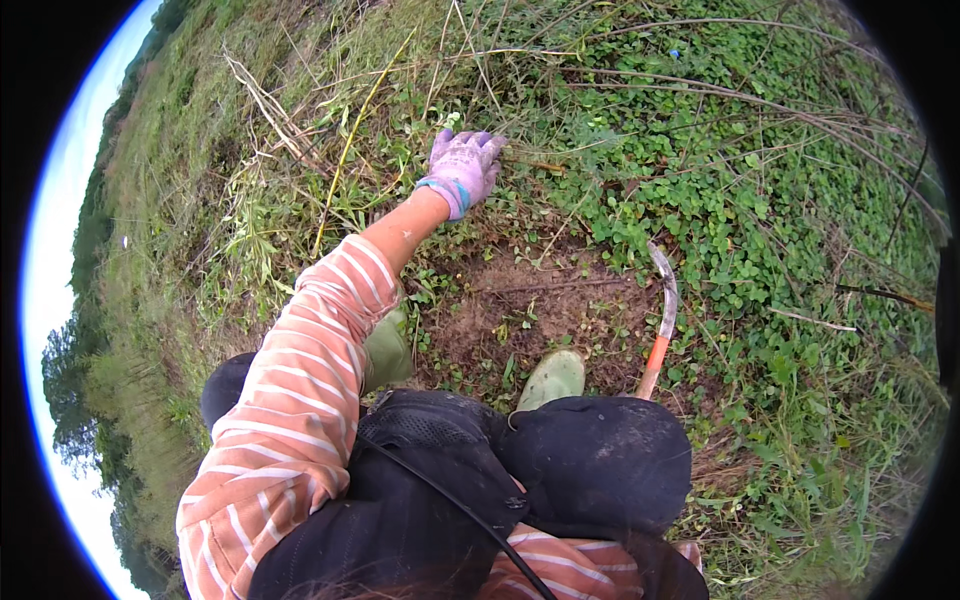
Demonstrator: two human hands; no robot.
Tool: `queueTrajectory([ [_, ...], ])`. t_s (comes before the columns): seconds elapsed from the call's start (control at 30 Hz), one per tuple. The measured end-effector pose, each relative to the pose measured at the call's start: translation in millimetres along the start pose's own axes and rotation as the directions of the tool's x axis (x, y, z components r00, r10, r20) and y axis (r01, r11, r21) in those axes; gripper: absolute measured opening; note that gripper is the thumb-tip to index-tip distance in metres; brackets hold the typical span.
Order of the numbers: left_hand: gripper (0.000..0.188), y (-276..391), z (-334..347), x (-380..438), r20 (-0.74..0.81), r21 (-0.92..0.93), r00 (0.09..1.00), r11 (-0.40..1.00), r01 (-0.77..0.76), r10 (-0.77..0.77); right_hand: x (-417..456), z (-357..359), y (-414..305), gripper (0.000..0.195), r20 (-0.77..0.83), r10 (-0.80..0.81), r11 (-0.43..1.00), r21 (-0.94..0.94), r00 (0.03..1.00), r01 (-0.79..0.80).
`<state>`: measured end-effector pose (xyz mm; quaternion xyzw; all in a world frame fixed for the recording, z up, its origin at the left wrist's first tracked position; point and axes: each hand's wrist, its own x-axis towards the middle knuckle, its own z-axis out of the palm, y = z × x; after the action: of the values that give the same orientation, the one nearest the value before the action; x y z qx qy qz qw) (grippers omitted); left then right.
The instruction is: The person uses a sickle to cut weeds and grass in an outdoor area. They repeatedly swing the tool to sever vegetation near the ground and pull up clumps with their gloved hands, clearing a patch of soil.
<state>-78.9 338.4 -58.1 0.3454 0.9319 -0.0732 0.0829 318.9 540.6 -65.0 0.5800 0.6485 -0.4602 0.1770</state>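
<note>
My left hand (463, 169), in a dirty purple work glove with a blue-edged cuff, reaches forward with its back up. Its fingers point down into low weeds (450, 120); whether they hold any stems cannot be told. To the right is a sickle (664, 292) with a curved, soil-marked metal blade and an orange band at its lower end. The blade points away from me over the edge of a bare soil patch (555, 300). Behind my dark-clad right knee the sickle's lower end disappears. My right hand is out of view.
Dense leafy green ground cover (712, 217) grows on the right, crossed by long dry stems (750, 97). A yellow-green stalk (352, 135) and broken dry stalks (274, 112) lie at upper left. My green boots (555, 377) stand by the soil. Trees line the far left.
</note>
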Motion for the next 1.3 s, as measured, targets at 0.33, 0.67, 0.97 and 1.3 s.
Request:
queueTrajectory([
  [0.33, 0.102, 135.4, 26.7, 15.9, 0.174, -0.154, 0.962, 0.971, -0.185, 0.211, -19.1, 3.7, 6.0, 0.013, -0.063, 0.011, 0.996, -0.092, 0.998, -0.016],
  [0.67, 0.021, 111.4, 34.8, 44.0, 0.569, 0.0, 0.772, 0.939, -0.344, 0.283, 93.3, 38.7, -134.2, 0.015, 0.26, -0.008, 0.993, 0.119, 0.966, -0.024],
  [0.97, 0.02, 78.4, 22.2, 28.5, 0.528, -0.144, 0.744, 0.907, -0.396, 0.409, 0.7, 0.5, -12.1, 0.015, 0.234, 0.083, 0.984, -0.17, 0.969, -0.043],
  [1.3, 0.026, 41.4, -0.7, 25.4, 0.508, -0.166, 0.782, 0.932, -0.322, 0.361, 94.7, 46.8, -165.2, 0.011, 0.171, -0.072, 0.901, 0.435, 0.983, -0.01],
])
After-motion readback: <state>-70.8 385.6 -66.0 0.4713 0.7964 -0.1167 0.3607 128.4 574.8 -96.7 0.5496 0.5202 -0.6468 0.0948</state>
